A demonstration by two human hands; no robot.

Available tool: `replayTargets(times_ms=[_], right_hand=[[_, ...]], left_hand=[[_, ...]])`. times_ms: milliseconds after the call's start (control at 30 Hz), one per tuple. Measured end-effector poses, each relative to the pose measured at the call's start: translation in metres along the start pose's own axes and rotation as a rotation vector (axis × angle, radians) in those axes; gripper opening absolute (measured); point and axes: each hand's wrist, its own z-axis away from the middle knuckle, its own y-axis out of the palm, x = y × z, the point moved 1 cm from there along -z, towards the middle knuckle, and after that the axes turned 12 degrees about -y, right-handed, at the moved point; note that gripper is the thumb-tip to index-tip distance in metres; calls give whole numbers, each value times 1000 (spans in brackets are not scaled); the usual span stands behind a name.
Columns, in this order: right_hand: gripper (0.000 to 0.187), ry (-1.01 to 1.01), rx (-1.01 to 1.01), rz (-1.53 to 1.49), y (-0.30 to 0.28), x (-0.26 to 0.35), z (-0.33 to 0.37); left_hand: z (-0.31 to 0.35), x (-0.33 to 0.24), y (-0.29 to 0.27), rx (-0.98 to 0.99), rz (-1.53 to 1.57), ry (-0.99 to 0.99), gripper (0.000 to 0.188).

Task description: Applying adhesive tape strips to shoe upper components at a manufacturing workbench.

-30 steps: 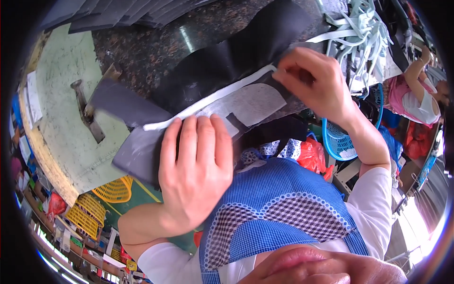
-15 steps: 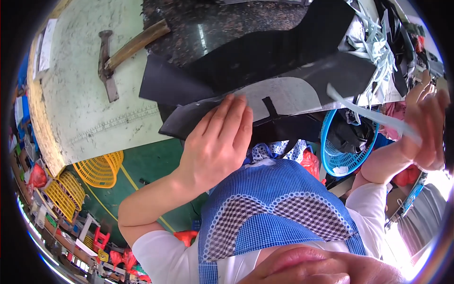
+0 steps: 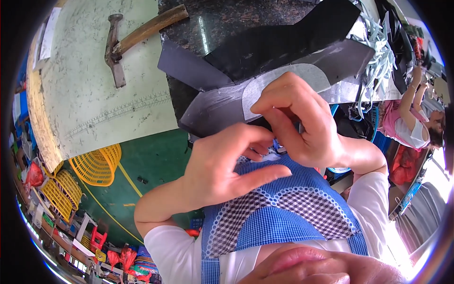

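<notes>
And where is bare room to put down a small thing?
The board is bare left of the hammer and between it and the ruler marks. The stone slab looks bare beyond the sheets. Crowded: right end, with strips, and near middle, with sheets, left hand and right hand.

Floor (image 3: 158, 165) to your lower left: green, marked with yellow lines (image 3: 130, 179). Your table (image 3: 78, 85): pale, scuffed top, wooden edge (image 3: 41, 128) along its left side; dark speckled slab (image 3: 231, 21) at its far part, catching one narrow streak of light. Below the table edge, yellow baskets (image 3: 97, 166); lower down, a red stool (image 3: 98, 238) amid clutter. To your right, a grey curtain (image 3: 422, 213) beside white glare, source washed out.
</notes>
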Motion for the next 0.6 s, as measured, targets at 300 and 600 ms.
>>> replayTargets(times_ms=[300,600], right_hand=[[21,343,235,-436,-13,4,13],[20,794,15,-418,-88,27,3]], left_hand=[[6,-6,-2,-51,-247,393,32],[-9,16,-46,-277,-1251,503,24]])
